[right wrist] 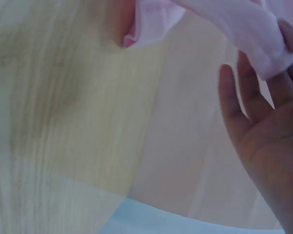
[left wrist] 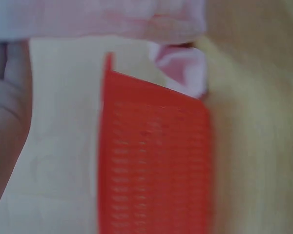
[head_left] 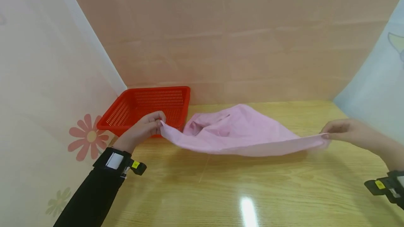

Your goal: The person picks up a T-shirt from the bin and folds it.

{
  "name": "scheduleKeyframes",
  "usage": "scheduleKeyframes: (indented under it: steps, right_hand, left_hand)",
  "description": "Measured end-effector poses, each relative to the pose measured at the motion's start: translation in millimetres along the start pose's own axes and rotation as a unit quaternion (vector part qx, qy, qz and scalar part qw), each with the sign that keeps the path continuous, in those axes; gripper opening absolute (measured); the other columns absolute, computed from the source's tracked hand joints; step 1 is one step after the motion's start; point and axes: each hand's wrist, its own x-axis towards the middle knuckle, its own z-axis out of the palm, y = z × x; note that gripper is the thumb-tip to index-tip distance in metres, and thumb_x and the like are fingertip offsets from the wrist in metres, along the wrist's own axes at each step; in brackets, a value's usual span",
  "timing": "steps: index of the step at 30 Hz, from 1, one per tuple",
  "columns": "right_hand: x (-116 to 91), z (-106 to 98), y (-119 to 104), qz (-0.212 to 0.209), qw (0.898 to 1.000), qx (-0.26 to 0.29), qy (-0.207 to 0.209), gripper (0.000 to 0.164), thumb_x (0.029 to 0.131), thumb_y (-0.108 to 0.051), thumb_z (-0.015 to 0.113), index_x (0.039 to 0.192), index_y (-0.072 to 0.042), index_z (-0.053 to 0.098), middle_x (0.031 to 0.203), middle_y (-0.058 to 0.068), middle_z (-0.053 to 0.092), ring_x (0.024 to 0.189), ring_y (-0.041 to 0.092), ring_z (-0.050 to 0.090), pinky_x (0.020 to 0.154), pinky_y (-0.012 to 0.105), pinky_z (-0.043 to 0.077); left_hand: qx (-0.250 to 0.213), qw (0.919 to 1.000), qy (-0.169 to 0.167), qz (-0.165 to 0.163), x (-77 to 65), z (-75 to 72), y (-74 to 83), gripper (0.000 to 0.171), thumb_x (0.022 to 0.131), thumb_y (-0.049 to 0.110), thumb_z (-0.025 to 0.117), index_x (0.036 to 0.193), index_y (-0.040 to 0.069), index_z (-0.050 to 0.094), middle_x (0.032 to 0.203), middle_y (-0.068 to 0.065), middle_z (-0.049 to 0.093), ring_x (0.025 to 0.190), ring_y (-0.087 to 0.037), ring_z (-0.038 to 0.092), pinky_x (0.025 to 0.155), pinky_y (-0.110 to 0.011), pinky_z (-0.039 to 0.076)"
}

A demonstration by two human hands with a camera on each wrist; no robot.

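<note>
A pink cloth (head_left: 233,130) stretches between both hands, its near edge raised and sagging a little in the middle. Behind that edge the rest of it lies crumpled on the table. My left hand (head_left: 143,129) pinches one corner, just in front of the basket. On the far right, my right hand (head_left: 353,136) pinches the opposite corner between thumb and fingers. The right wrist view shows the cloth's corner (right wrist: 271,53) at the fingertips, with the other fingers spread below. Only part of the left hand (left wrist: 10,97) appears in its own wrist view, its fingertips hidden by the cloth.
A red plastic basket (head_left: 116,116) with slotted walls stands at the back left of the wooden table (head_left: 195,192), close behind the left hand. A tan sheet (head_left: 236,38) hangs along the back. Pale patterned sheets (head_left: 47,62) close off the left and right sides.
</note>
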Motion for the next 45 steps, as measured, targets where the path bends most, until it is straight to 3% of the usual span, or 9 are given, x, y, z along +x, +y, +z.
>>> scheduleKeyframes:
  steps: [3,6,12,16,28,33,36,39,45]
  right_hand:
    - [2.1,9.0,9.8,-0.072,0.993,0.031,-0.089,0.024,0.092,0.006,0.059,0.097,-0.015,0.07,0.092,-0.001,0.069,0.085,0.009,0.063,0.068,0.025,0.049]
    - [4.3,21.4,16.0,-0.109,0.981,0.062,-0.15,0.026,0.087,0.01,0.062,0.092,-0.015,0.07,0.09,-0.003,0.069,0.081,0.006,0.062,0.064,0.025,0.05]
    - [4.5,43.9,11.9,-0.071,0.975,0.058,-0.202,0.018,0.08,0.005,0.07,0.081,-0.014,0.069,0.085,-0.012,0.064,0.075,0.0,0.056,0.057,0.025,0.048]
    - [4.4,52.2,5.4,-0.059,0.974,0.038,-0.216,0.017,0.077,0.002,0.072,0.079,-0.014,0.069,0.08,-0.012,0.061,0.072,0.001,0.053,0.057,0.025,0.047]
    - [8.7,53.8,-5.9,-0.063,0.973,-0.008,-0.224,0.015,0.075,-0.006,0.077,0.081,-0.019,0.072,0.081,-0.015,0.062,0.072,0.003,0.054,0.06,0.025,0.045]
    - [27.7,37.4,-13.5,-0.041,0.983,-0.09,-0.157,0.005,0.082,-0.015,0.076,0.082,-0.018,0.072,0.081,-0.017,0.062,0.074,0.0,0.053,0.062,0.025,0.046]
    - [45.9,31.8,-22.6,-0.002,0.983,-0.137,-0.124,0.017,0.083,-0.023,0.077,0.093,-0.01,0.074,0.091,-0.006,0.067,0.083,0.012,0.059,0.07,0.033,0.051]
    - [61.3,37.4,-30.0,0.017,0.981,-0.156,-0.117,0.043,0.081,-0.028,0.079,0.112,0.0,0.069,0.11,0.015,0.066,0.102,0.037,0.06,0.085,0.05,0.05]
    - [77.4,66.5,-32.7,0.018,0.968,-0.184,-0.169,0.08,0.075,-0.029,0.083,0.13,0.017,0.048,0.134,0.039,0.043,0.123,0.057,0.039,0.101,0.064,0.031]
  left_hand:
    - [0.07,0.9935,-0.068,-0.059,-6.8,4.7,-10.8,0.009,0.097,0.009,0.053,0.101,0.001,0.055,0.094,-0.008,0.057,0.091,-0.027,0.054,0.079,-0.036,0.052]
    - [0.129,0.9757,-0.13,-0.121,-9.7,13.3,-20.9,0.011,0.094,0.012,0.056,0.101,0.004,0.057,0.092,-0.008,0.057,0.093,-0.028,0.053,0.08,-0.04,0.049]
    - [0.182,0.9429,-0.221,-0.171,-13.0,30.5,-42.0,0.006,0.091,0.01,0.055,0.095,0.01,0.059,0.078,0.003,0.054,0.076,-0.016,0.053,0.073,-0.039,0.05]
    - [0.193,0.9315,-0.249,-0.182,-15.9,37.2,-51.8,0.008,0.09,0.008,0.054,0.093,0.012,0.059,0.083,0.006,0.062,0.076,-0.011,0.052,0.07,-0.028,0.046]
    - [0.19,0.9262,-0.251,-0.207,-14.0,42.4,-48.0,0.011,0.089,0.014,0.058,0.098,0.009,0.062,0.105,0.002,0.07,0.1,-0.016,0.062,0.091,-0.037,0.045]
    - [0.214,0.9407,-0.215,-0.152,3.7,43.9,-37.0,0.012,0.093,0.009,0.059,0.103,0.004,0.064,0.104,-0.008,0.069,0.099,-0.023,0.064,0.09,-0.034,0.05]
    - [0.249,0.9444,-0.179,-0.118,20.5,48.7,-30.4,0.02,0.094,0.007,0.06,0.112,0.001,0.066,0.109,-0.011,0.069,0.103,-0.025,0.064,0.092,-0.035,0.05]
    - [0.312,0.9292,-0.153,-0.127,35.1,62.7,-24.8,0.031,0.095,0.015,0.062,0.122,0.002,0.064,0.117,-0.012,0.067,0.108,-0.025,0.063,0.095,-0.039,0.048]
    - [0.434,0.8676,-0.178,-0.164,48.6,99.5,-35.1,0.056,0.087,0.032,0.073,0.131,0.001,0.055,0.114,-0.011,0.063,0.102,-0.023,0.059,0.094,-0.039,0.046]
